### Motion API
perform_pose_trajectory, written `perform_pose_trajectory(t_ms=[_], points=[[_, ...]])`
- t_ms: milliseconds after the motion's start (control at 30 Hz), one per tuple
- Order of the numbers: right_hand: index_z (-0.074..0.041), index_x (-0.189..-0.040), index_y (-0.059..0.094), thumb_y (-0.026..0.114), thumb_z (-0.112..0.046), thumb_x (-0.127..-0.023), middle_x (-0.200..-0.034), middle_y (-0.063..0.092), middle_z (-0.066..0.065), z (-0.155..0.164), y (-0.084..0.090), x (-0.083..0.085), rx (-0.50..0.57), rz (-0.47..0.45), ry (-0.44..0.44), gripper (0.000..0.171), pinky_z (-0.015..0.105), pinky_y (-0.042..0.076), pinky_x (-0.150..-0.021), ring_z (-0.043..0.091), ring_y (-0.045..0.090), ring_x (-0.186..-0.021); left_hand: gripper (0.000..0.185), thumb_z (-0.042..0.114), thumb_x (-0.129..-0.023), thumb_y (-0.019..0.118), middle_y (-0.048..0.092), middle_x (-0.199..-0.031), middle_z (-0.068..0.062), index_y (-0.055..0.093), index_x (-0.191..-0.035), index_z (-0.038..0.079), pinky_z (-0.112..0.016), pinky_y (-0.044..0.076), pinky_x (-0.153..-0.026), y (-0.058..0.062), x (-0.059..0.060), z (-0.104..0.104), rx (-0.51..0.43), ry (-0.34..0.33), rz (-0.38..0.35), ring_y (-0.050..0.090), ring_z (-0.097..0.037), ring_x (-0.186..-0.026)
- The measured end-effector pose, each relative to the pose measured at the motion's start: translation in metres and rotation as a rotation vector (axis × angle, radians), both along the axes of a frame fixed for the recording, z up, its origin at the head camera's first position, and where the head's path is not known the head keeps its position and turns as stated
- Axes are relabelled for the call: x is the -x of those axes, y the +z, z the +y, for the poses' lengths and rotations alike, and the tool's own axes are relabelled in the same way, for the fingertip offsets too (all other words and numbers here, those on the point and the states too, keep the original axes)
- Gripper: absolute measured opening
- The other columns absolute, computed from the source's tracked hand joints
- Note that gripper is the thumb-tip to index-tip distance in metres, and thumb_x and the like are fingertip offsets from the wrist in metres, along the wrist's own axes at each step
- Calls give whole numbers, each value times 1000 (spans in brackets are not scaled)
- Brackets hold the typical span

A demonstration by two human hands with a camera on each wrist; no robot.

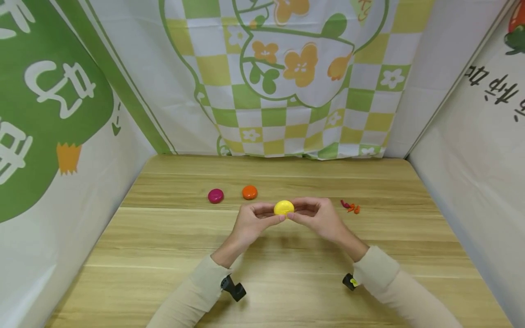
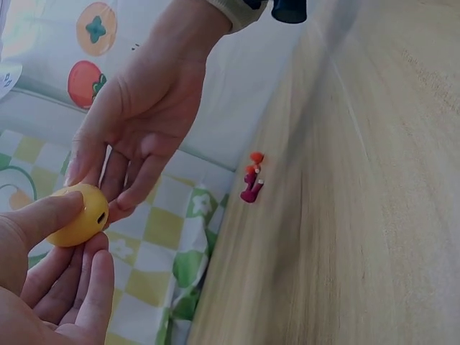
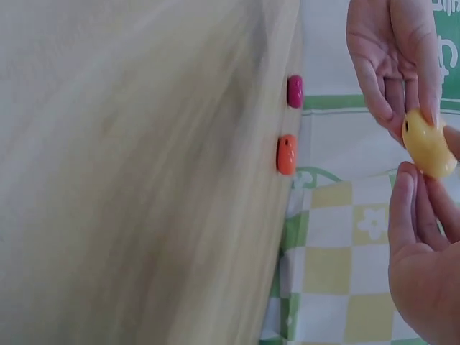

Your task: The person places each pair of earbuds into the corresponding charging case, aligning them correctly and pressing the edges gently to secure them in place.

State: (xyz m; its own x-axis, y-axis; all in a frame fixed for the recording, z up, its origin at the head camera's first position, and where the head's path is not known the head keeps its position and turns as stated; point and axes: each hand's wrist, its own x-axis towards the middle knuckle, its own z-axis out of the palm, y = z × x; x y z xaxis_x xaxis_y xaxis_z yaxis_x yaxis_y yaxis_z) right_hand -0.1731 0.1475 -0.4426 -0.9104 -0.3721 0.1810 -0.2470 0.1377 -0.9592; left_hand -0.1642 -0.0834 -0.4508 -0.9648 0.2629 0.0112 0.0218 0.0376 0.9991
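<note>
Both hands are up over the middle of the wooden table [image 1: 164, 255] from where I'm watching — left hand [image 1: 250, 225] and right hand [image 1: 320, 218] each pinching the same yellow bead [image 1: 284, 207] between thumb and fingertips, one from each side. It's got a small hole in it, clear in the left wrist view. Farther back and to the left sit a magenta bead [image 1: 215, 196] and an orange bead [image 1: 249, 192], near each other — and off to the right, some small red and orange bits [image 1: 350, 206].

Bright, even light, soft shadows; wrist views blur the tabletop.
</note>
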Motion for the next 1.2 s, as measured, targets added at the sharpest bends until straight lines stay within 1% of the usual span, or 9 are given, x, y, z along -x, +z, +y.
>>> perform_pose_trajectory(t_ms=[100,200,267,400,500,700,967,1067,1200], points=[[-2,-122,76,82,-11,-94,-121,77,18,-2,-4,-4,2,-18,-30,31,28,66,-89,18,78,-102,34,16,-88,88,80,-121,-10,79,-120,8,-30,65,-92,0,1,1,-2,-2,1,77,-27,-110],[-2,-122,76,82,-15,-94,-120,78,18,-5,-7,-4,-11,-12,-99,32,27,66,-88,19,78,-102,34,17,-89,88,80,-120,-10,78,-120,9,-31,65,-93,-1,3,3,-1,19,-17,77,-26,-110],[-2,-123,76,83,-18,-94,-120,78,18,-8,-9,-3,-28,-24,-153,34,26,66,-87,21,78,-103,34,18,-89,88,79,-119,-11,78,-120,8,-32,65,-94,-3,6,5,1,49,-26,77,-24,-109],[-4,-124,77,84,-29,-93,-119,79,15,-13,-12,3,-71,-94,-252,40,28,66,-88,23,78,-106,34,18,-88,88,80,-116,-14,78,-118,5,-33,66,-92,-9,15,10,3,127,-25,78,-25,-106],[-5,-123,78,84,-32,-92,-117,80,14,-18,-13,11,-77,-141,-303,41,35,66,-90,23,78,-105,34,19,-88,89,80,-114,-16,79,-117,4,-33,66,-90,-15,23,14,31,180,4,79,-27,-104],[-7,-121,80,84,-31,-94,-114,81,13,-25,-19,33,-109,-189,-385,37,38,67,-89,18,78,-99,33,22,-90,87,81,-107,-14,80,-117,4,-34,67,-82,-22,43,20,186,246,110,80,-26,-95],[-7,-117,81,83,-32,-94,-108,82,11,-32,-27,60,-155,-319,-476,34,30,62,-87,18,79,-96,34,22,-94,83,82,-105,-14,79,-119,1,-37,67,-80,-28,67,33,367,315,148,80,-26,-94],[-5,-117,81,82,-30,-95,-105,83,12,-33,-30,67,-187,-314,-486,33,28,61,-86,20,80,-93,31,22,-93,84,82,-102,-13,80,-115,0,-38,67,-81,-32,74,38,426,346,175,80,-26,-93],[-2,-114,82,82,-27,-95,-100,83,13,-33,-34,73,-246,-287,-483,31,21,60,-73,16,79,-83,23,20,-93,84,83,-95,-12,82,-105,1,-39,66,-82,-36,78,43,518,369,239,80,-25,-88]])
